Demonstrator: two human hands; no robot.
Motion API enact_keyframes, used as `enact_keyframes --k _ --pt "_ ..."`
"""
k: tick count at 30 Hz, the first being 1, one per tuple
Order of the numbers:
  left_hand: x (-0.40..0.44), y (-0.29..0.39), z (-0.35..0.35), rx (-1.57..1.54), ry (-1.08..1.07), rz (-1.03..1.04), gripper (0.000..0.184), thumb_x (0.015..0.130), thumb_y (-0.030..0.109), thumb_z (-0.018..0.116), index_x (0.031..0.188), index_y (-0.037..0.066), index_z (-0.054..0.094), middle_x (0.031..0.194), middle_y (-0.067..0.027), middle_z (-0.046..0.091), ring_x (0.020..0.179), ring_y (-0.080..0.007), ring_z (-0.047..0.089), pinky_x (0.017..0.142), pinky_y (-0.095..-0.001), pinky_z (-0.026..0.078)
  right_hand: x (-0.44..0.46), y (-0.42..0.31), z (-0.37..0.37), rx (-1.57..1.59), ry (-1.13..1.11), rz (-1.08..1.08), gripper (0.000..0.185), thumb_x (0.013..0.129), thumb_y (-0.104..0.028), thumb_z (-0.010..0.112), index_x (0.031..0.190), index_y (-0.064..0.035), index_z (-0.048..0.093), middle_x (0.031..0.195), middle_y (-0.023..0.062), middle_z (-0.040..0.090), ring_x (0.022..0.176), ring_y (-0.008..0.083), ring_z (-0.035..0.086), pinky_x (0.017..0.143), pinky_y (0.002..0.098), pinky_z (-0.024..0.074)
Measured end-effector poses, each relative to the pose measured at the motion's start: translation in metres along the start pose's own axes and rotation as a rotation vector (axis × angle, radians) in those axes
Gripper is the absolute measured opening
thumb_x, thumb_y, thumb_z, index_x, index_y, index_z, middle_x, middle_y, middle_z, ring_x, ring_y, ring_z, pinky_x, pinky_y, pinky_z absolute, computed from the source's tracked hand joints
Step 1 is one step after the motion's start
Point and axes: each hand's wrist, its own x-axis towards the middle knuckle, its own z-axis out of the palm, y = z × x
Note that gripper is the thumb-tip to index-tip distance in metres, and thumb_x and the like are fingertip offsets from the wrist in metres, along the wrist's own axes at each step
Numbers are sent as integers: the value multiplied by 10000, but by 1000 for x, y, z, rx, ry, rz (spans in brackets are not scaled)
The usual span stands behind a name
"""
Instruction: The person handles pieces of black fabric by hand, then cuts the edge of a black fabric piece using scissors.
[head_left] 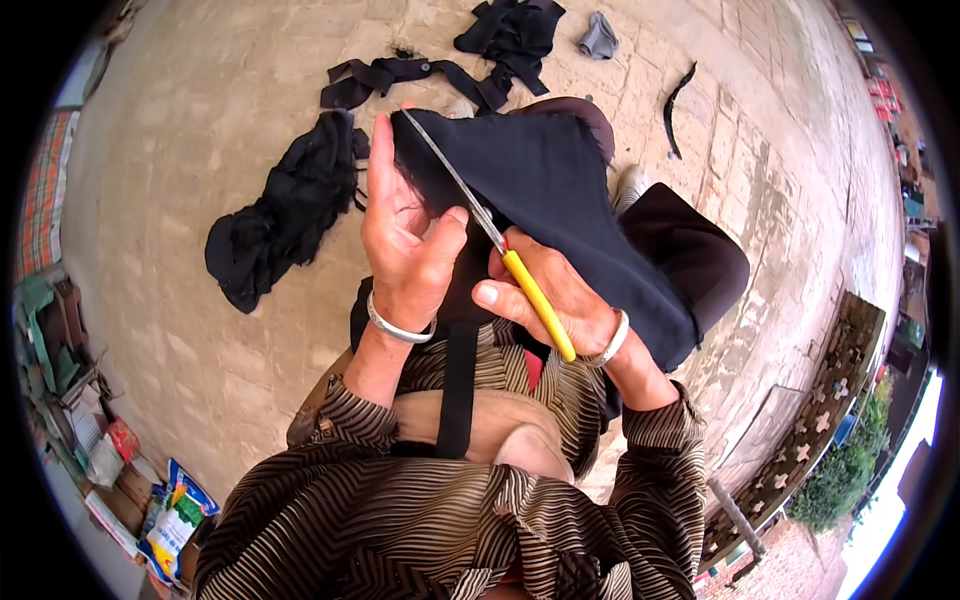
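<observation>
My right hand (560, 290) grips a pair of scissors (540, 305) by the yellow handle, with a bit of red near the pivot. The long blade points up and left, lying along the edge of a black cloth (540, 170) with a frayed border. My left hand (405, 240) is beside the blade tip, palm showing and fingers stretched out, some partly behind the cloth's corner. Its thumb stands apart from the fingers, close to the blade. The cloth spreads over my lap and right knee. Whether the blades are apart is hard to see.
A crumpled black garment (285, 215) lies on the paved ground at left. Farther ahead are black strips (385, 75), a black cloth heap (515, 40), a small grey scrap (598, 38) and a thin dark strip (675, 110). Bags (175, 525) stand lower left; a low patterned wall (810, 430) is at right.
</observation>
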Motion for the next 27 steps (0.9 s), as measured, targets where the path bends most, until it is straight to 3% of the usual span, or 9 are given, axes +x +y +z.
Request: enact_keyframes --k 2,4,11,14,16,20,27 --pt "1 0 -1 11 8 8 857 747 -142 472 1500 -49 74 1508 -183 291 1260 -226 451 1035 -322 400 2 -1 1 -3 5 -8 617 856 -594 616 863 13 503 693 100 469 646 188 454 607 334 405" --pt "1 -2 -1 -10 2 32 854 747 -142 469 1499 -52 76 1509 -181 290 1264 -226 448 1039 -320 395 2 -2 2 37 88 -59 668 853 -590 621 785 61 491 583 213 461 520 331 494 533 404 415" --pt "-1 -2 0 -4 30 6 852 740 -137 474 1496 -56 88 1508 -179 295 1274 -234 448 1056 -326 382 5 1 3 -52 136 -80 637 870 -559 620 735 50 494 504 162 409 439 310 449 491 404 395" --pt "-1 -1 -2 -35 25 18 853 738 -135 478 1496 -54 94 1499 -176 313 1277 -236 448 1061 -332 379 3 0 1 86 74 -55 655 852 -580 630 763 56 507 542 171 448 483 299 483 510 395 413" --pt "-1 1 0 19 39 -13 850 738 -134 477 1495 -53 99 1490 -173 328 1275 -234 449 1060 -331 380 4 -2 0 -96 47 -84 617 865 -574 618 850 34 514 666 110 510 603 222 509 586 346 436" --pt "2 -3 2 18 -19 101 837 740 -132 474 1493 -52 116 1485 -170 336 1270 -231 455 1057 -329 385 6 -8 -2 -9 58 -110 673 842 -613 620 885 52 524 715 129 533 670 246 565 633 349 459" --pt "1 -1 3 -6 -5 56 817 731 -136 462 1482 -60 151 1491 -167 331 1273 -234 452 1061 -341 388 14 -9 -1 -43 107 -83 649 878 -588 587 833 55 517 651 157 482 588 237 480 569 373 411"
